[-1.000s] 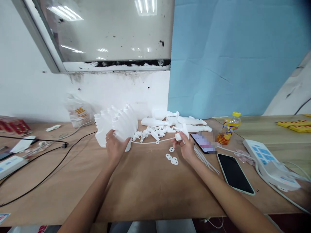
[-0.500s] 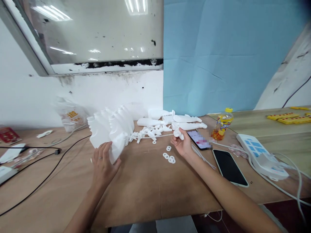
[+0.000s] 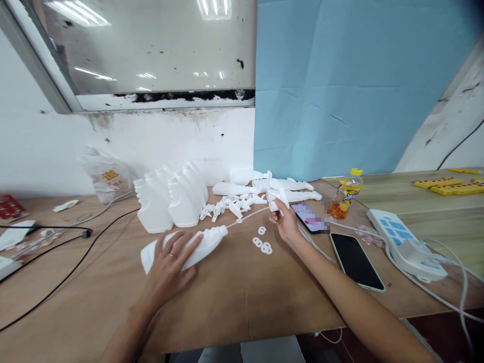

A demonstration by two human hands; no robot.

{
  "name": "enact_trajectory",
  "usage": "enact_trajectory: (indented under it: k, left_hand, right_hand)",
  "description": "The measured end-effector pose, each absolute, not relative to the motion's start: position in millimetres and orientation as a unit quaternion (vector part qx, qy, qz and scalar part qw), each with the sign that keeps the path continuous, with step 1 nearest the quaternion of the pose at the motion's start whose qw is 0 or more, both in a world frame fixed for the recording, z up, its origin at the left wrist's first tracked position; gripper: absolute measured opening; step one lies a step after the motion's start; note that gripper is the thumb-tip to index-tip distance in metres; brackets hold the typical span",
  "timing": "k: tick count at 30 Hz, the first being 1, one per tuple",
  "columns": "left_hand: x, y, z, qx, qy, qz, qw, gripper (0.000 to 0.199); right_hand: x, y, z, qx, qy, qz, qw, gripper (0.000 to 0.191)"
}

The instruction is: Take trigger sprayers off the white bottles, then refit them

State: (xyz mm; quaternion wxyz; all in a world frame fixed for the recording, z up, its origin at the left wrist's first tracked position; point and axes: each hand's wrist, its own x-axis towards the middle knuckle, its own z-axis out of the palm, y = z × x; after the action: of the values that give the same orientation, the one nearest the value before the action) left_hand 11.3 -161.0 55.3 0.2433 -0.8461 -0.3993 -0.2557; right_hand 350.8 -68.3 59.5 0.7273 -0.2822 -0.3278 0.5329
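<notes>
My left hand (image 3: 172,262) is wrapped over a white plastic bottle (image 3: 206,245), tilted low over the table with its neck toward the right. In my right hand (image 3: 284,219) is a white spray head (image 3: 279,197). Its thin white tube (image 3: 253,214) runs down to the left, and its end is at the bottle's mouth. Upright white bottles (image 3: 185,201) stand behind my left hand. Small white nozzle parts (image 3: 230,204) are heaped between the hands, and several white rings (image 3: 266,247) lie nearer to me.
More white bottles (image 3: 291,196) lie at the back. On the right are a dark phone (image 3: 357,259), a second phone (image 3: 308,218), a drink bottle (image 3: 346,194) and a white power strip (image 3: 404,242). Black cables (image 3: 104,232) and a plastic bag (image 3: 109,176) are on the left.
The held bottle has swung away from the standing ones and tipped, its neck now facing right. My right hand has moved slightly right, and the tube's end is now at the bottle's mouth.
</notes>
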Motion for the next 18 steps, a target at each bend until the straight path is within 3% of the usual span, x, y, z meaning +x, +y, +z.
enact_trajectory:
  k: [2, 6, 9, 15, 18]
  left_hand:
    - [21, -166, 53, -0.865, -0.387, -0.245, 0.205, 0.082]
    - [39, -169, 49, -0.878, -0.391, -0.222, 0.162, 0.082]
    - [44, -168, 48, -0.887, -0.39, -0.197, 0.148, 0.082]
    - [41, -168, 46, -0.883, -0.394, -0.196, 0.161, 0.08]
    - [39, -168, 44, -0.879, -0.396, -0.209, 0.164, 0.08]
  right_hand:
    - [343, -73, 55, -0.313, -0.384, 0.545, 0.677, 0.033]
    - [324, -91, 49, -0.331, -0.556, 0.582, 0.492, 0.037]
    - [317, -102, 49, -0.305, -0.614, 0.598, 0.415, 0.038]
    - [312, -105, 41, -0.261, -0.625, 0.591, 0.438, 0.057]
    - [308, -106, 36, -0.288, -0.631, 0.555, 0.459, 0.041]
